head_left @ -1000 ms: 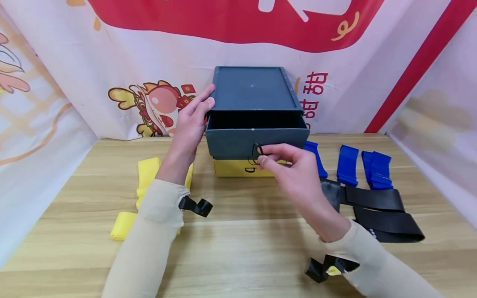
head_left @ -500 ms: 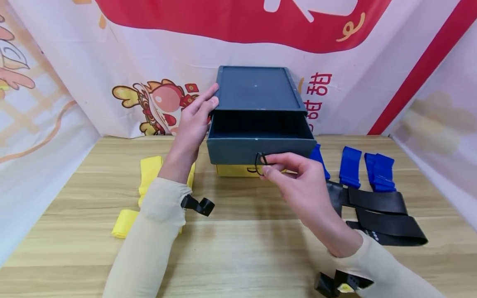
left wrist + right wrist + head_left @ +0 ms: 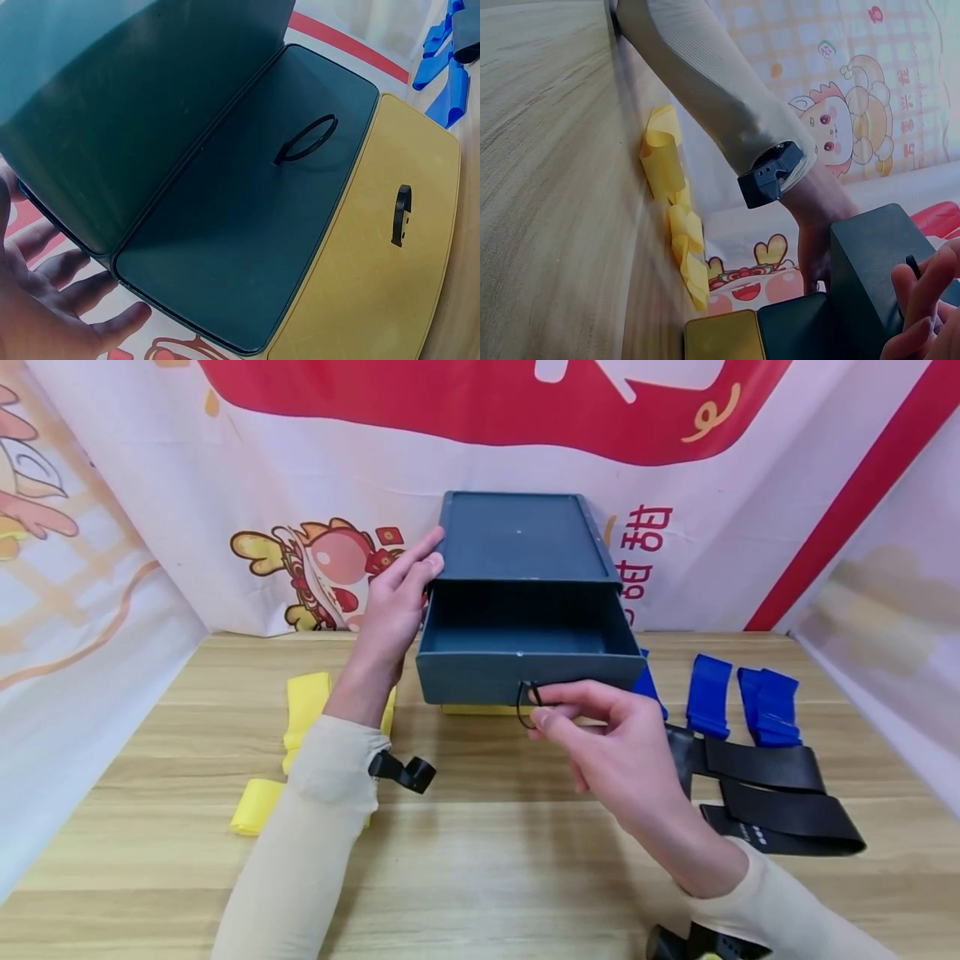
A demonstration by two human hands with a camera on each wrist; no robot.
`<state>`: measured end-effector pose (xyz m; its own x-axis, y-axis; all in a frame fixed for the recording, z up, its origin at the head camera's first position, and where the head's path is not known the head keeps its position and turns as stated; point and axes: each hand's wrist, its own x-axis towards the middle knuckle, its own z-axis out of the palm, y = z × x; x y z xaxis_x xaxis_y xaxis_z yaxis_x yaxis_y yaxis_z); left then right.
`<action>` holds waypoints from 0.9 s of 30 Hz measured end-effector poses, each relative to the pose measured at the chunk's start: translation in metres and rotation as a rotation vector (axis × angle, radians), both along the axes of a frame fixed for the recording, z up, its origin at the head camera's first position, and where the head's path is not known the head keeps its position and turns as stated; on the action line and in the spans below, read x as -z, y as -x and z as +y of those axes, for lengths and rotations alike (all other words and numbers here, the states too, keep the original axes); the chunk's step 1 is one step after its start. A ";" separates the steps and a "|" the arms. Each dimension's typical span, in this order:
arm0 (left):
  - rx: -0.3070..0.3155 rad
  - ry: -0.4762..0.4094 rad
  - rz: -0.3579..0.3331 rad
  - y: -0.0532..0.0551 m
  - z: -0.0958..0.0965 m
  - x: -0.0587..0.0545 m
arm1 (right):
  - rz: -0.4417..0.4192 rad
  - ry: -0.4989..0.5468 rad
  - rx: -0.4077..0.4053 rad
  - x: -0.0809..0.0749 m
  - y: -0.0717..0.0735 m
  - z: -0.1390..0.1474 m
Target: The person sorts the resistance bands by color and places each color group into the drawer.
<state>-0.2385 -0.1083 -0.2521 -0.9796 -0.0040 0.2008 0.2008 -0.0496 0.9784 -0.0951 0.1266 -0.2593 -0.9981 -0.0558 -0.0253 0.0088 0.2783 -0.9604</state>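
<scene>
A dark blue-grey drawer cabinet [image 3: 525,535] stands against the backdrop, its top drawer [image 3: 472,678] pulled well out; the visible inside is bare. My right hand [image 3: 618,752] pinches the black loop handle [image 3: 520,710] on that drawer's front between thumb and index finger. My left hand [image 3: 396,606] rests along the cabinet's left side near the top, with fingers extended. In the left wrist view, a second dark drawer [image 3: 240,217] with a loop handle [image 3: 311,139] sits below, and under it is a yellow drawer [image 3: 360,225] with a small black handle [image 3: 401,216]. Both are closed.
Yellow strips [image 3: 306,706] and a yellow roll [image 3: 257,806] lie on the wooden table [image 3: 480,877] to the left. Folded blue strips [image 3: 708,693] and wide black bands [image 3: 765,766] lie on the right. A printed cloth backdrop [image 3: 360,468] hangs close behind the cabinet.
The top drawer has slid farther out toward me, showing more of its inside. My right hand has come nearer with the handle, while my left hand stays at the cabinet's side.
</scene>
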 end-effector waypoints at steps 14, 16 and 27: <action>0.005 0.006 -0.002 0.001 0.001 -0.001 | 0.016 -0.020 -0.019 -0.001 -0.004 0.003; 0.004 0.009 -0.004 0.001 0.001 -0.001 | 0.020 -0.024 -0.020 0.000 -0.005 0.003; -0.002 0.011 -0.021 -0.001 0.000 -0.001 | 0.096 -0.035 -0.037 0.001 -0.009 0.014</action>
